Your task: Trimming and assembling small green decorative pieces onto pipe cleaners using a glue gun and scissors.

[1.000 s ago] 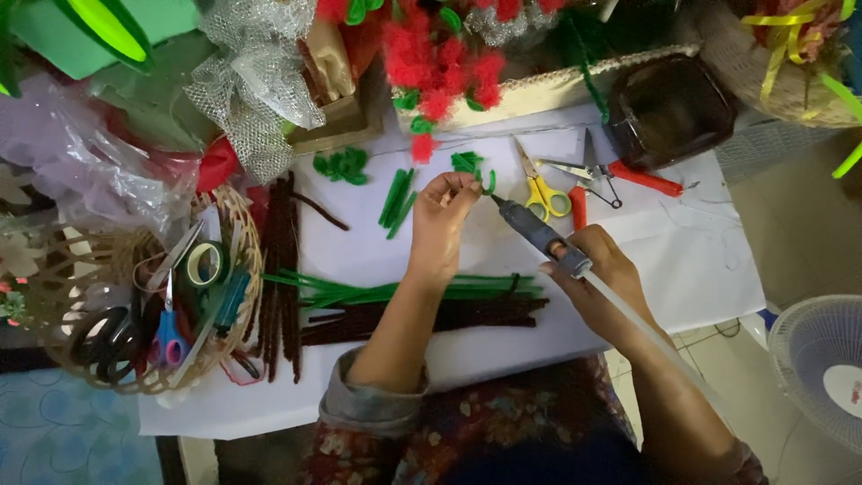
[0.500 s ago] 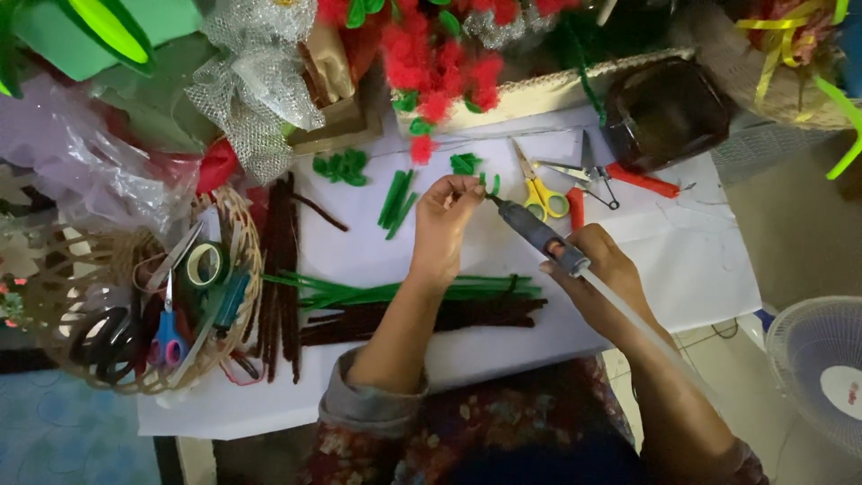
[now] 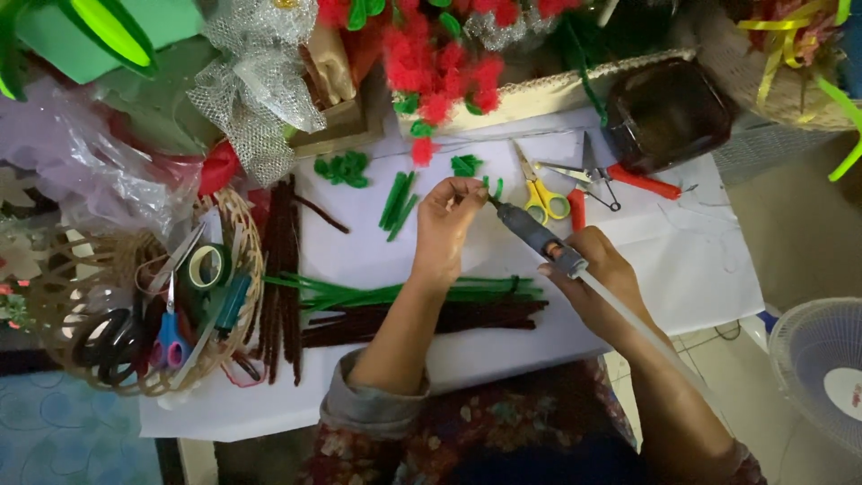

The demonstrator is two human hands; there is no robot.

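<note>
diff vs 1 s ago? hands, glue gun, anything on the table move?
Almost nothing. The left hand still pinches a small green piece, and the right hand still holds the glue gun with its tip at that piece; both shifted barely, if at all. Yellow scissors, red pliers and pipe cleaners lie as before.

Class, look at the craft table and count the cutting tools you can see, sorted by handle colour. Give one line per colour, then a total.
Yellow-handled scissors: 1
Red-handled pliers or cutters: 1
Blue-handled scissors, in the wicker basket: 1
Black-handled scissors, in the same basket: 1
Total: 4
</note>
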